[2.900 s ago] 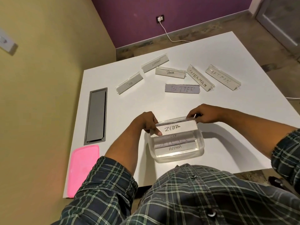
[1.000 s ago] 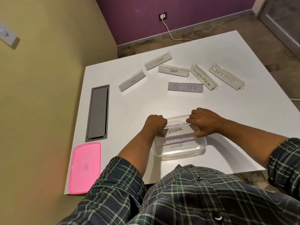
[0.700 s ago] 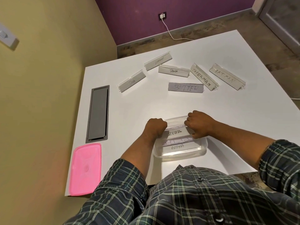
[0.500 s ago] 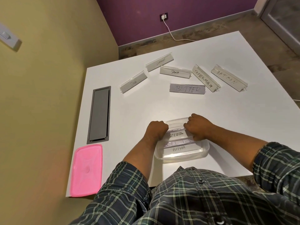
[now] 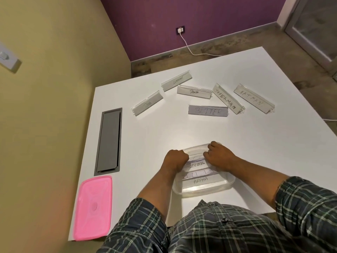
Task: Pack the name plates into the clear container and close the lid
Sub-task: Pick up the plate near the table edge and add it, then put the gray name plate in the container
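The clear container (image 5: pixel 204 189) stands at the near table edge. Inside lie the ALPHA plate (image 5: pixel 200 180), a partly hidden plate behind it, and the ZEBRA plate (image 5: pixel 197 164). My left hand (image 5: pixel 176 159) and my right hand (image 5: pixel 218 156) are both curled over the ZEBRA plate's ends, holding it down inside the container. Farther back on the table lie the DOG (image 5: pixel 147 105), ELEPHANT (image 5: pixel 176 80), PANDA (image 5: pixel 194 91), BUTTER (image 5: pixel 207 111), SUPERMAN (image 5: pixel 227 100) and BATMAN (image 5: pixel 253 100) plates. The pink lid (image 5: pixel 93 207) lies at the near left corner.
A grey cable hatch (image 5: pixel 109 141) is set into the white table (image 5: pixel 273 143) on the left. A yellow wall runs along the left side. A white cable (image 5: pixel 189 48) hangs from a wall socket beyond the far edge.
Both hands lowered the ZEBRA plate from above the rim into the container. The right hand slid inward along the plate toward the left hand.
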